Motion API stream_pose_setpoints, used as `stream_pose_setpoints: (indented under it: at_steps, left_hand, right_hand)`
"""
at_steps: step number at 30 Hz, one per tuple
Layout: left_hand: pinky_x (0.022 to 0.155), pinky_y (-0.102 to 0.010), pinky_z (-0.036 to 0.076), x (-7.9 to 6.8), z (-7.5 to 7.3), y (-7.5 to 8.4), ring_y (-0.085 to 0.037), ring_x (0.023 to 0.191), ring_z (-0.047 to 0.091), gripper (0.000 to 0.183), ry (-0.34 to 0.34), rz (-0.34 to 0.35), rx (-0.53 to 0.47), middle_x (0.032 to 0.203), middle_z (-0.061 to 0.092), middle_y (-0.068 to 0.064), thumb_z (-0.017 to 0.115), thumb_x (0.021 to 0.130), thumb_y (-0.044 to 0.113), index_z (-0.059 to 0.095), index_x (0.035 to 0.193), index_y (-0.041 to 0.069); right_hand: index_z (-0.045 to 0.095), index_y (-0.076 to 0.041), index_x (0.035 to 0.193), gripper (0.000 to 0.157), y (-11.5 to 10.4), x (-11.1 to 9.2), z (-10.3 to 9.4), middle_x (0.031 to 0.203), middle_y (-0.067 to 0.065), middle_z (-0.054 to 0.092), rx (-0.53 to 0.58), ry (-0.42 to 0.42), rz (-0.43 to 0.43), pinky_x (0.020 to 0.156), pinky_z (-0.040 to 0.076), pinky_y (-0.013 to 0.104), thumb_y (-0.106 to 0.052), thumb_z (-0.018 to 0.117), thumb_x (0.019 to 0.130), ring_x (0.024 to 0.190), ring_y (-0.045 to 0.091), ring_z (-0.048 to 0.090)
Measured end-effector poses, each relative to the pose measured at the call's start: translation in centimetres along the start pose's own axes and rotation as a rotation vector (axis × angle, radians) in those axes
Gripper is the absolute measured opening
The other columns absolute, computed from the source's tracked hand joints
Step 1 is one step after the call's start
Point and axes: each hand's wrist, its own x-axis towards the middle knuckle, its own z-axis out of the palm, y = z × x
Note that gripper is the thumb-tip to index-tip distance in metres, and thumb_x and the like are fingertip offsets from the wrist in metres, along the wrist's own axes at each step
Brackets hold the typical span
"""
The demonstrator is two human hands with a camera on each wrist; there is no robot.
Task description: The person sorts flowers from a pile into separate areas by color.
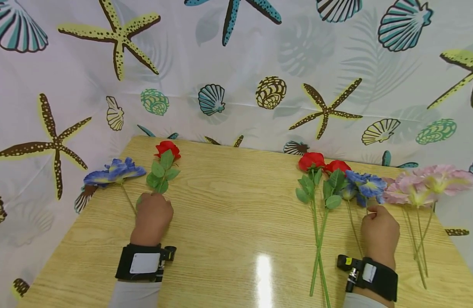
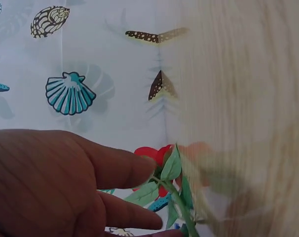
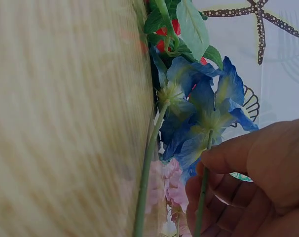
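Observation:
A red rose (image 1: 168, 149) with green leaves lies at the back left of the table. My left hand (image 1: 153, 216) is right at its stem; in the left wrist view the thumb and fingers are stretched out, with the thumb tip by the leaves (image 2: 171, 164). Left of that hand is a blue flower (image 1: 115, 172) whose head reaches past the table edge. At the right, my right hand (image 1: 380, 231) pinches the thin green stem of a blue flower (image 3: 208, 118) between thumb and forefinger, just under the bloom. Another blue flower (image 3: 171, 94) lies close beside it.
Two red roses with crossed stems (image 1: 319, 239) lie left of my right hand. Several pink flowers (image 1: 417, 190) lie to its right, near the table's right edge. A shell-and-starfish cloth (image 1: 236, 64) hangs behind the wooden table (image 1: 221, 222).

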Motion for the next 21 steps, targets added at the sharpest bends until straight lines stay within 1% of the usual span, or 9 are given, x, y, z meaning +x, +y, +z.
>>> stream_pose_setpoints:
  at_steps: [2,3,7,8,11,14,16,18,21]
  left_hand:
    - [0.07,-0.06,0.049,-0.1,-0.1,-0.5,-0.052,0.081,0.054,0.026,0.005,0.013,-0.003,0.075,0.054,-0.03,0.05,0.093,-0.003,0.06,0.071,-0.014]
    - [0.069,-0.059,0.049,-0.1,-0.1,-0.7,-0.05,0.079,0.055,0.024,0.007,0.011,-0.013,0.073,0.054,-0.028,0.049,0.091,-0.005,0.06,0.069,-0.012]
    - [0.064,-0.055,0.05,0.2,0.2,-1.3,-0.045,0.073,0.058,0.02,-0.013,-0.022,-0.04,0.073,0.053,-0.025,0.045,0.086,-0.011,0.059,0.073,-0.01]
    - [0.061,-0.053,0.05,0.4,0.8,-1.8,-0.044,0.07,0.058,0.02,0.001,-0.021,-0.036,0.072,0.053,-0.023,0.045,0.085,-0.012,0.059,0.071,-0.008]
    - [0.06,-0.05,0.05,0.7,1.0,-1.8,-0.043,0.07,0.059,0.021,-0.029,-0.047,-0.042,0.072,0.054,-0.022,0.046,0.086,-0.012,0.06,0.072,-0.007]
    - [0.059,-0.049,0.049,0.5,0.8,-1.3,-0.042,0.069,0.059,0.021,-0.039,-0.043,-0.045,0.07,0.054,-0.02,0.046,0.086,-0.012,0.06,0.071,-0.006]
    - [0.059,-0.049,0.049,0.0,0.1,-0.4,-0.041,0.068,0.058,0.023,-0.065,-0.042,-0.055,0.069,0.053,-0.02,0.045,0.089,-0.012,0.058,0.071,-0.006]
    - [0.057,-0.049,0.048,-0.4,0.1,0.2,-0.039,0.064,0.056,0.025,-0.055,-0.02,-0.059,0.066,0.051,-0.018,0.045,0.089,-0.012,0.056,0.068,-0.004]
    - [0.06,-0.049,0.048,-0.6,0.3,1.2,-0.039,0.064,0.057,0.025,-0.035,0.021,-0.045,0.065,0.051,-0.018,0.044,0.089,-0.014,0.055,0.068,-0.005]
  right_hand:
    - [0.059,0.011,0.121,0.031,0.0,0.0,0.0,0.095,0.03,0.061,0.014,-0.028,0.026,0.069,0.043,0.055,-0.004,0.046,0.098,0.083,0.047,0.057]
    - [0.057,0.011,0.125,0.033,0.0,0.0,0.0,0.1,0.031,0.061,0.019,-0.051,0.044,0.071,0.044,0.056,-0.006,0.048,0.098,0.087,0.048,0.056]
    - [0.045,0.009,0.141,0.051,0.0,0.3,-0.3,0.123,0.035,0.054,0.039,-0.177,0.114,0.082,0.044,0.06,-0.019,0.055,0.1,0.105,0.051,0.053]
    - [0.04,0.009,0.145,0.057,0.0,0.4,-0.3,0.128,0.037,0.051,0.04,-0.206,0.122,0.085,0.044,0.061,-0.023,0.056,0.1,0.109,0.053,0.051]
    - [0.026,0.01,0.151,0.074,0.1,0.7,-0.6,0.137,0.041,0.041,0.038,-0.289,0.123,0.093,0.04,0.064,-0.033,0.056,0.1,0.12,0.057,0.044]
    - [0.011,0.01,0.154,0.088,0.2,1.0,-0.9,0.145,0.043,0.029,0.043,-0.369,0.13,0.1,0.033,0.067,-0.043,0.055,0.099,0.129,0.06,0.033]
    - [-0.001,0.009,0.154,0.097,0.2,1.1,-1.1,0.15,0.043,0.019,0.055,-0.418,0.14,0.103,0.029,0.069,-0.049,0.054,0.098,0.133,0.061,0.024]
    - [-0.01,0.007,0.153,0.103,0.1,1.2,-1.3,0.154,0.041,0.007,0.063,-0.451,0.139,0.105,0.023,0.07,-0.053,0.053,0.098,0.137,0.061,0.014]
    - [-0.02,0.006,0.151,0.109,-0.1,1.2,-1.5,0.154,0.04,-0.011,0.037,-0.48,0.106,0.105,0.013,0.074,-0.059,0.05,0.097,0.139,0.061,-0.006]
